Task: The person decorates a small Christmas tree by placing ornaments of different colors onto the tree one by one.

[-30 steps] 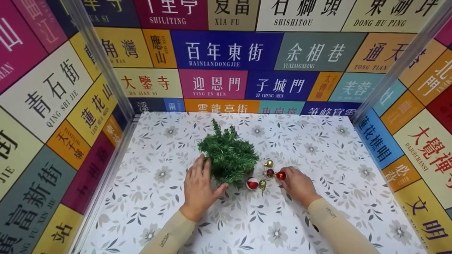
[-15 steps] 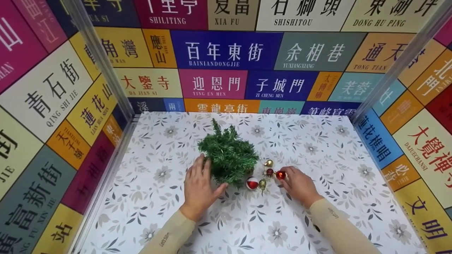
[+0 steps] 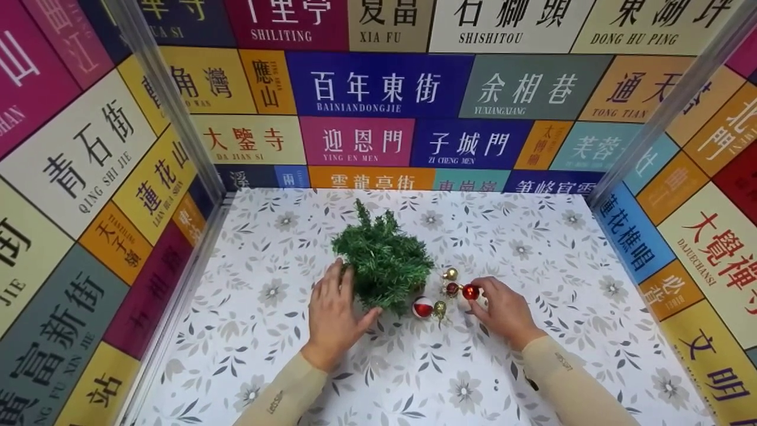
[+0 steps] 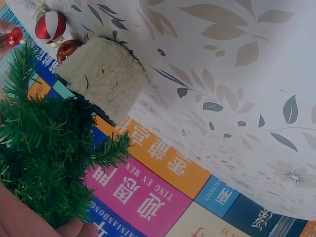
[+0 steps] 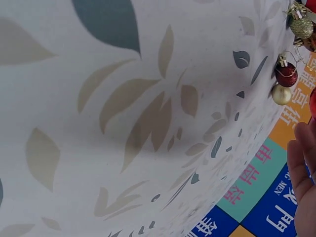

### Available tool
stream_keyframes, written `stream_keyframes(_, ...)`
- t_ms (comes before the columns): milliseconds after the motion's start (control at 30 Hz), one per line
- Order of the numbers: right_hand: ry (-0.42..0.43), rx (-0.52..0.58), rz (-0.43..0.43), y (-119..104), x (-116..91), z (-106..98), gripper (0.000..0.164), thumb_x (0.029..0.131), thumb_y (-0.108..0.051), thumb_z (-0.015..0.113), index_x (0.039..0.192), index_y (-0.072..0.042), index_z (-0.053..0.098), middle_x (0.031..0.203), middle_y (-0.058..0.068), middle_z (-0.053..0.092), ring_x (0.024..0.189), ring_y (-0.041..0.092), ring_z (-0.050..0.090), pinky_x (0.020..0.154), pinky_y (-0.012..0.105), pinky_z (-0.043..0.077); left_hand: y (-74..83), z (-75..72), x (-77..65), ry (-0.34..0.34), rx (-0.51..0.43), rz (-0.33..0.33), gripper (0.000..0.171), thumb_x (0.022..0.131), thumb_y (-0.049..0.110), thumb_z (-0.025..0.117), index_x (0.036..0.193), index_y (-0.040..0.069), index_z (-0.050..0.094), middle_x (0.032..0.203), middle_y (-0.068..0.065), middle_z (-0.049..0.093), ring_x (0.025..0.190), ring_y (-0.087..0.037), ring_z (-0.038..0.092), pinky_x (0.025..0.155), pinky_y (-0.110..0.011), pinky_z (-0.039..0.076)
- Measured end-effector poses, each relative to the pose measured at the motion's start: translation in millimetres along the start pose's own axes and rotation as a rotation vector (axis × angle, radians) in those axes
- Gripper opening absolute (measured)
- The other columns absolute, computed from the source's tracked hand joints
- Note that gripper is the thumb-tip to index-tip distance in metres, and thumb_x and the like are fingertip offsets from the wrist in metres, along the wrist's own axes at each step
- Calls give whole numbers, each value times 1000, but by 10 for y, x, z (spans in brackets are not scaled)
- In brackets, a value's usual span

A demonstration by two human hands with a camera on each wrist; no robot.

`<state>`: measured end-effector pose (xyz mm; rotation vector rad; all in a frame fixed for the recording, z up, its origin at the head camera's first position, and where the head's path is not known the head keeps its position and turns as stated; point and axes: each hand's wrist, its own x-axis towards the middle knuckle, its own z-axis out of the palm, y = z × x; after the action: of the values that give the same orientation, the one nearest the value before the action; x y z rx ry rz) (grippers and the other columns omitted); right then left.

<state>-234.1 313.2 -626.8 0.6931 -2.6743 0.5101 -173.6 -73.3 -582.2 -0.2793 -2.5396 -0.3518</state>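
Head view, tree: a bushy green artificial Christmas tree sits on the white table patterned with grey leaves and flowers.
Left hand: the left hand lies along the tree's left side, fingers extended and touching the foliage, thumb spread.
Right hand: the right hand, well to the tree's right, pinches a shiny red round bauble between thumb and fingers.
Other baubles: right of the tree lie a plain gold ball and a dark red glitter ball; just beside its near right edge are a red-and-white striped ball and a gold glitter ball.
Walls: colourful Chinese place-name panels stand behind the tree and on both sides.
Left wrist view, block: a cream, fuzzy square block adjoins the tree's foliage; a coppery shiny ball shows beyond it, partly hidden.
Right wrist view, red bauble: at the right hand's fingertips, cut off by the frame edge.
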Motion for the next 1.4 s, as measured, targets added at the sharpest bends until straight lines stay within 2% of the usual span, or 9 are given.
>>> stream_keyframes(300, 102, 17, -63, -148, 26, -64, 37, 86, -28, 73, 118, -13, 62, 103, -2, 63, 82, 18, 64, 62, 36, 55, -8, 15, -15, 23, -16, 7, 101, 75, 72, 69, 144, 1, 45, 154, -21, 35, 138, -36, 38, 107, -53, 36)
stream_keyframes(533, 101, 49, -110, -322, 58, -84, 38, 87, -28, 72, 120, -13, 61, 105, -3, 63, 82, 17, 64, 61, 34, 55, -19, 5, -15, -6, 1, -1, 100, 80, 77, 58, 145, 1, 44, 156, -20, 33, 140, -35, 35, 109, -52, 35)
stream_keyframes(800, 128, 67, -188, -497, 104, -73, 38, 86, -27, 72, 119, -12, 61, 107, -3, 63, 81, 15, 64, 59, 32, 55, -19, -5, -6, -8, -14, -4, 102, 78, 76, 62, 145, 1, 43, 155, -21, 33, 140, -36, 35, 110, -52, 33)
stream_keyframes(1067, 135, 81, -219, -599, 117, -85, 39, 86, -27, 72, 121, -13, 62, 109, -4, 63, 82, 16, 65, 59, 31, 55, -16, -13, -14, -14, 2, 2, 102, 79, 77, 59, 145, 1, 44, 156, -21, 32, 139, -37, 36, 108, -54, 35)
stream_keyframes(1267, 159, 111, -251, -671, 124, -114, 38, 84, -24, 73, 120, -13, 64, 109, -5, 63, 85, 16, 66, 62, 32, 55, -20, -5, -8, -27, 10, -3, 103, 76, 73, 67, 145, 0, 44, 155, -21, 33, 140, -35, 34, 109, -53, 35)
stream_keyframes(1400, 174, 135, -264, -738, 127, -133, 38, 84, -23, 73, 120, -12, 65, 109, -6, 63, 86, 14, 66, 65, 31, 56, -24, -13, -10, -36, 3, -7, 102, 79, 77, 60, 146, 1, 43, 156, -21, 31, 141, -35, 33, 109, -53, 34)
